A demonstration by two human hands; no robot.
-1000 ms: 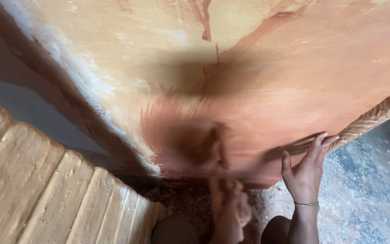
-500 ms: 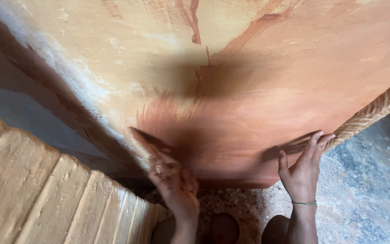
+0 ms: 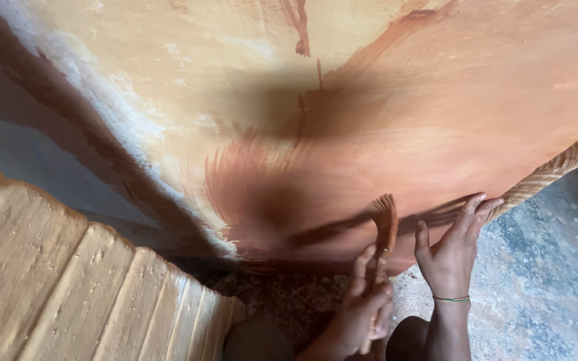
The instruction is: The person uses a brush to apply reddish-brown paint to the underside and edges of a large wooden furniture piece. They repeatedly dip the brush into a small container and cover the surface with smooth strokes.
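The left hand (image 3: 362,314) has its fingers closed around the handle of a paintbrush (image 3: 384,224), gripping it low in the view, just above the person's knees. The brush points upward, and its reddish bristles touch the lower part of a large wooden panel (image 3: 436,120) that fills most of the picture. The panel is pale yellow toward the top and left, while its lower right area is covered in a reddish-brown stain, with fanned brush marks to the left of the bristles. The right hand (image 3: 451,251) sits just beside the brush, its fingers spread open and pressed flat against the bottom edge of the panel, holding nothing. A thin bracelet (image 3: 451,299) circles that wrist. A carved, rope-like trim (image 3: 556,170) runs along the panel's right edge. Grooved wooden boards (image 3: 68,287) lie at the lower left, and a rough grey floor (image 3: 550,287) shows at the lower right.
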